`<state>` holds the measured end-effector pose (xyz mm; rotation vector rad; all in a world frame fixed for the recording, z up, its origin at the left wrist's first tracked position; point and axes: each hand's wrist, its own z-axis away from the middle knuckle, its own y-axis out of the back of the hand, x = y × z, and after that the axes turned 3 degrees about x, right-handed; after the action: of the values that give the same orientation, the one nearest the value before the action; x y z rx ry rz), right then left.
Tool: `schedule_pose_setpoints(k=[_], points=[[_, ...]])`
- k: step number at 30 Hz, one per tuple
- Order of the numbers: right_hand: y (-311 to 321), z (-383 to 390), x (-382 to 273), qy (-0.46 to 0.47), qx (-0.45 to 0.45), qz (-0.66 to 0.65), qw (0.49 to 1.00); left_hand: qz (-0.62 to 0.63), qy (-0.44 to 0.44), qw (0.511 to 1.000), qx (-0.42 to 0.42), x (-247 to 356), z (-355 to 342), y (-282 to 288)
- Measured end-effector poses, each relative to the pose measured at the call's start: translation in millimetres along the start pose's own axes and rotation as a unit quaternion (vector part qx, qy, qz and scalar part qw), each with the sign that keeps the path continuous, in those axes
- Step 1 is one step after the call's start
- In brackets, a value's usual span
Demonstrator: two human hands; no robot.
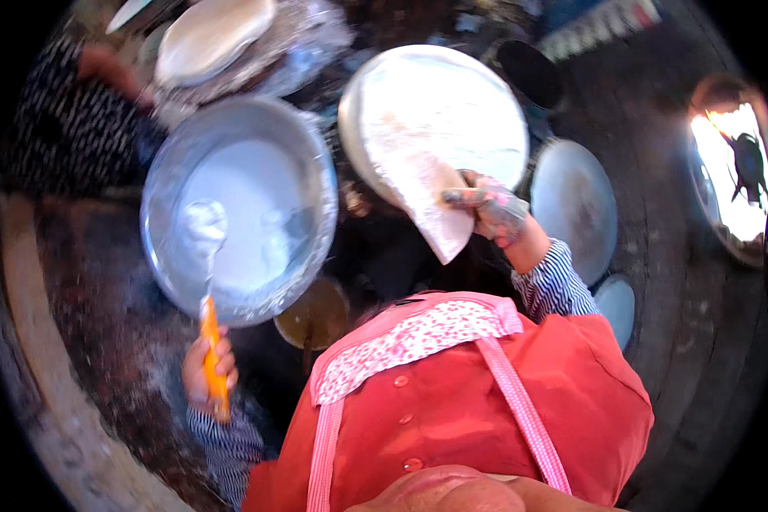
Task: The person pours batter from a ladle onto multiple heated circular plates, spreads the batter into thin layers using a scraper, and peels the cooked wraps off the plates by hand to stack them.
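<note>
The left hand [205,371], lower left, was wrapped round an orange-handled ladle [209,317] reaching into the basin [160,213], while at centre the right hand [497,210] pinched a pale sheet [428,203] that might tear (an uneven tug would do it), its join with the drum [350,141] lost in glare.

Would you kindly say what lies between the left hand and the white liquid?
The head view shows an orange-handled ladle crossing the round grey basin's rim between left hand and white liquid.

Kitchen, by ladle [205,222] and basin [166,188]
</note>
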<state>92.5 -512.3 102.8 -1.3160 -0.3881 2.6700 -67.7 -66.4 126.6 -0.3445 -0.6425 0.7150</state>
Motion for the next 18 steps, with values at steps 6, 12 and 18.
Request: schedule_pose_setpoints(k=[6,12,18], points=[[81.1,67.9,1.2,0.038,0.074,-0.104,0.991,-0.182,-0.070,0.981,-0.022,3.2,30.1,-106.3],[196.3,181.0,37.4,0.131,0.224,-0.235,0.937,-0.321,-0.031,0.924,-0.205,-47.0,26.0,-241.1],[286.3,288.0,107.2,0.213,0.349,-0.369,0.835,-0.400,0.120,0.825,-0.381,-177.2,-35.4,-385.9]])
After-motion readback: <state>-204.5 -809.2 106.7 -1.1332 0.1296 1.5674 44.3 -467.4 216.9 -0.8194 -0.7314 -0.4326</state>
